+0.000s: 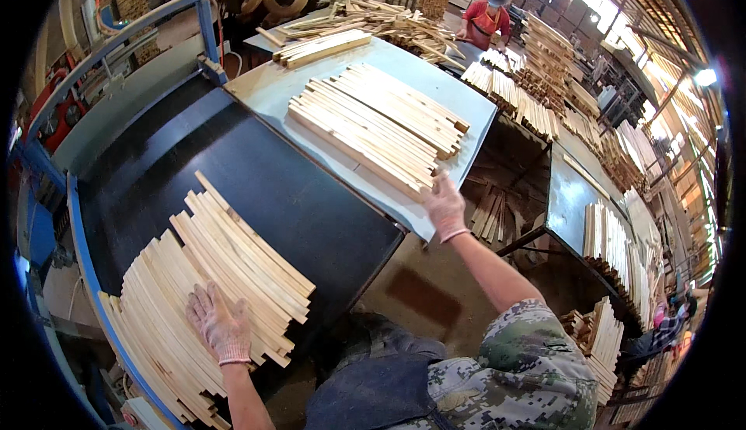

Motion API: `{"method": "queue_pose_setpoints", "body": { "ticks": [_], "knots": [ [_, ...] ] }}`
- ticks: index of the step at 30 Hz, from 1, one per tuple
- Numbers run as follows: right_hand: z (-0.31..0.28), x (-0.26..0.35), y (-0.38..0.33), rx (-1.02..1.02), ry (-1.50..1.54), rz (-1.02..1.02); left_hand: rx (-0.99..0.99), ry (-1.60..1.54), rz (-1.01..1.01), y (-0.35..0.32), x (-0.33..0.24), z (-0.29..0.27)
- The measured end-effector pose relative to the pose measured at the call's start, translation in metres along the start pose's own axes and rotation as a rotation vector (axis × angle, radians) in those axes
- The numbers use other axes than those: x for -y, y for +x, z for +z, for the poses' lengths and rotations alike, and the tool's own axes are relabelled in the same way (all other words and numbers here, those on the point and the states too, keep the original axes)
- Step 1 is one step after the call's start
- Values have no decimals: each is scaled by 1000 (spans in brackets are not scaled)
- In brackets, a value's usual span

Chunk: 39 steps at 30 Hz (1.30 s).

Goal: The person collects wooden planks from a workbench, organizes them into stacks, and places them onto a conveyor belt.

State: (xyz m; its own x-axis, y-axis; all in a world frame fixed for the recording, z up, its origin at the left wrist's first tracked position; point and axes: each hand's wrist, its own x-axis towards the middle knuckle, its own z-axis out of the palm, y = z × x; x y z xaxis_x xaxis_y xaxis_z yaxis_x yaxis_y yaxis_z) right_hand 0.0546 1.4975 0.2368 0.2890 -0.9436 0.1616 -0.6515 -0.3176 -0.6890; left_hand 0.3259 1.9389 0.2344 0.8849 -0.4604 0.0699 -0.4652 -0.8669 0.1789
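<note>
Both of my hands wear thin, pale gloves with pink cuffs. My left hand (217, 321) lies flat, fingers spread, on a layer of light wooden strips (167, 305) at the near left of a black table (256, 173). Stretched out to the right, my right hand (446, 206) has its thumb and fingers around the near right end of a stack of wooden strips (365, 146). That stack rests on a pale blue-grey board (264, 107) beyond the black table. Its strips lie side by side, some ends jutting out unevenly.
A blue metal frame (74, 220) edges the black table on the left. Loose strips (404, 29) are heaped at the back. A person in red (487, 22) stands behind strip piles. Another table (571, 197) with stacked strips (610, 235) stands at right.
</note>
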Motion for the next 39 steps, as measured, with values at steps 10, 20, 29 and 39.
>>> {"method": "queue_pose_setpoints", "body": {
  "ticks": [10, 20, 29, 39],
  "knots": [
    [9, -81, 169, -148, -359, 119, 57, 28, -71, 7, -4, -6],
    [18, -143, 189, -13, 159, 100, -255, -714, 60, 38, -152, 12],
    [0, -132, 199, -28, 132, 175, 51, -688, 415, 66, -326, 97],
    [3, -131, 213, -258, 136, 238, 150, -611, 519, 80, -355, 105]
  ]
}}
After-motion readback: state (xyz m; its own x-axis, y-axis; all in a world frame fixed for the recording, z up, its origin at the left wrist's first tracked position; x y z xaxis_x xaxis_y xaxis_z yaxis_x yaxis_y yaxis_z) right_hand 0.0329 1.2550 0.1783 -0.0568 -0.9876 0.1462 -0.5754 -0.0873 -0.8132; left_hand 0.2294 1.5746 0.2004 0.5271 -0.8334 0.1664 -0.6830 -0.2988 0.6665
